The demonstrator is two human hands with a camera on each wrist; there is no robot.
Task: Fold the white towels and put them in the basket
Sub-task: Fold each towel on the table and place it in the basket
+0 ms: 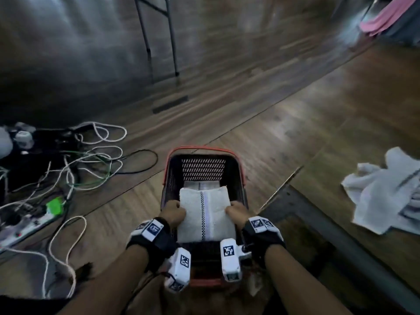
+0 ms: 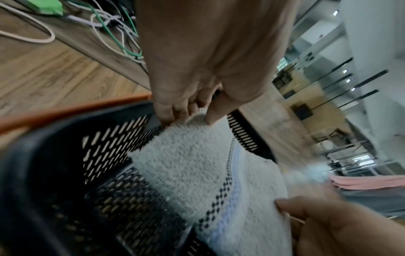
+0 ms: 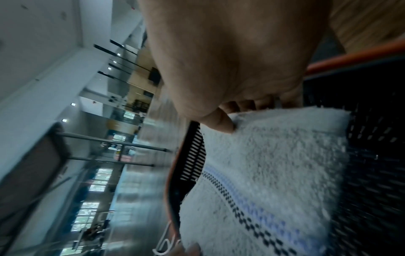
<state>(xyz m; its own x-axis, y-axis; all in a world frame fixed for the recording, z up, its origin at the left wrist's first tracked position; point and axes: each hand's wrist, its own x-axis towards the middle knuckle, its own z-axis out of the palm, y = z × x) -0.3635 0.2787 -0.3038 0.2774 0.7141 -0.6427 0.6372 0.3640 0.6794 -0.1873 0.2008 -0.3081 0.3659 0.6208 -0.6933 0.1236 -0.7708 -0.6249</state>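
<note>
Both hands, left hand (image 1: pixel 173 211) and right hand (image 1: pixel 237 211), fingers pinching the folded towel (image 1: pixel 205 215), hold it above the basket (image 1: pixel 169 176) at lower centre; uneven release could spill the fold against the rim.

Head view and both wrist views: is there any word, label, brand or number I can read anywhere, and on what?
No readable text in any view.
Wrist-mounted units: black-and-white square marker codes only, no letters or digits.
Folded towel, held by left hand and right hand over the basket: a checkered stripe, no label visible.
Power strip on the floor: any markings are too blurred to read.
</note>
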